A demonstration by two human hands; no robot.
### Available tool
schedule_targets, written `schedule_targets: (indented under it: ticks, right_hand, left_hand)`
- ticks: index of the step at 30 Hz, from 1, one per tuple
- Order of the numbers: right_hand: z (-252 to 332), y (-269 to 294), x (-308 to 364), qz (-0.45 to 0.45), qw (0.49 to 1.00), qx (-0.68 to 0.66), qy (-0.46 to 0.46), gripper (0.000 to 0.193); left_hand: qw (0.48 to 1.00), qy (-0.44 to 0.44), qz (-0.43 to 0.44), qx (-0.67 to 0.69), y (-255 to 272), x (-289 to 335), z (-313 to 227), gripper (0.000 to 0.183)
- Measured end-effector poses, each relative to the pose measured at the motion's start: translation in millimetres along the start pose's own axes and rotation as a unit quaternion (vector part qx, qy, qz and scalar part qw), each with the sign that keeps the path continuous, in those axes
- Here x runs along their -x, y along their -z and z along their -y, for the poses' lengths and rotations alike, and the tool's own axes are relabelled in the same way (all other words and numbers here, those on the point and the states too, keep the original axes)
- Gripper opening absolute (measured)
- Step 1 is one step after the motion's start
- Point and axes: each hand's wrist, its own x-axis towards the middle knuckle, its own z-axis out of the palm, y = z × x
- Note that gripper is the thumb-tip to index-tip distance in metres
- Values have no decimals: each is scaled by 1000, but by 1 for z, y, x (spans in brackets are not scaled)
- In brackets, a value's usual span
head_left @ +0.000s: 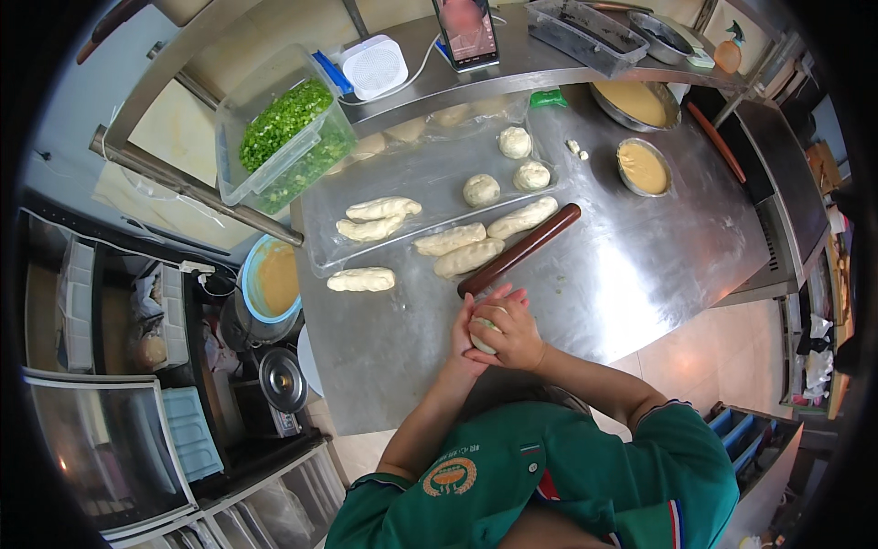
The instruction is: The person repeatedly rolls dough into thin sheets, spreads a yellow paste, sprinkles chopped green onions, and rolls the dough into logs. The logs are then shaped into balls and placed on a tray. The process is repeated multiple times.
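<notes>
Both hands are cupped around a dough ball [485,331] just above the counter [631,265], left hand [464,334] on one side, right hand [514,331] wrapped over the other. Looks soft and squishy, probably a bit tacky, so hold it gently from the sides. Rolling pin [519,250] sits just past the fingertips.

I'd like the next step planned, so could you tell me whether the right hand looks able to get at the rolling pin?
Probably yes. The rolling pin lies just beyond the right hand with bare table between. But both hands are cupped round a dough ball, so the right would have to let go first.
</notes>
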Motion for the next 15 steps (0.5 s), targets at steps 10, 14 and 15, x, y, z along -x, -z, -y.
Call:
schedule_targets:
  ticks: [10,14,15]
  right_hand:
    - [-15,18,34,126,992,17,15,47]
    - [-17,-3,70,238,965,108,-3,56]
    - [-16,-9,78,287,952,95,-56,58]
  left_hand:
    - [844,-191,-247,-435,1,13,-34,51]
    - [673,-222,-232,-666,25,5,-63,30]
    - [642,-248,-230,-688,29,-2,-72,31]
